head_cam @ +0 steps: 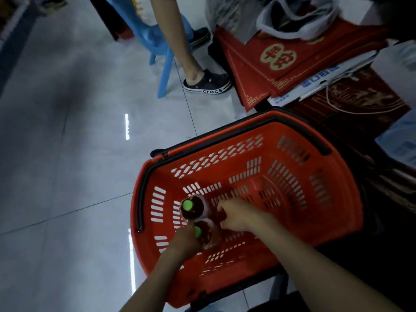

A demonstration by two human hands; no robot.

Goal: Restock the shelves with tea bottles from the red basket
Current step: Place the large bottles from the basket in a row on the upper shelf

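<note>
**Fingers [221,208] curled at two bottles**

The nearer tea bottle [206,235] is gripped at the neck by the left hand [185,240]. The right hand [236,216] is curled against the farther tea bottle [194,208], hold unclear. Both are stood in one red basket [292,199]; one blue stool [162,64] is seen beyond.

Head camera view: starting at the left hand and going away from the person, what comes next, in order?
Left hand on the near tea bottle → far tea bottle → red basket, far rim → black shoe.
</note>
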